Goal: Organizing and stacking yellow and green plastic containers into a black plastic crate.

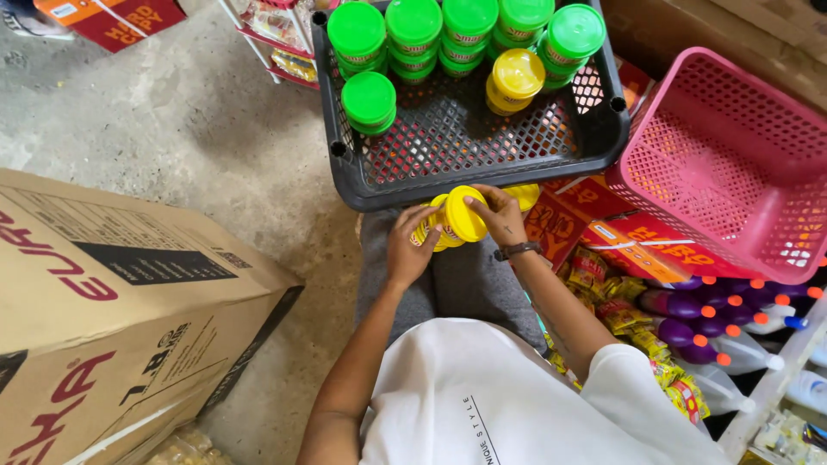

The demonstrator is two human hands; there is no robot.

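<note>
My left hand (407,247) and my right hand (497,213) together hold yellow-lidded jars (461,215) just below the near rim of a black plastic crate (457,151). Another yellow jar (524,195) peeks out behind my right hand. Inside the crate stand several green-lidded jars (413,30) along the far side, one green jar (369,101) apart at the left, and one yellow-lidded jar (515,79) at the right. A dark band sits on my right wrist.
A pink plastic basket (732,164) lies tilted to the right. Red cartons (603,228), yellow packets (629,323) and purple bottles (689,327) sit below it. A large cardboard box (112,319) stands at the left on the concrete floor (172,112).
</note>
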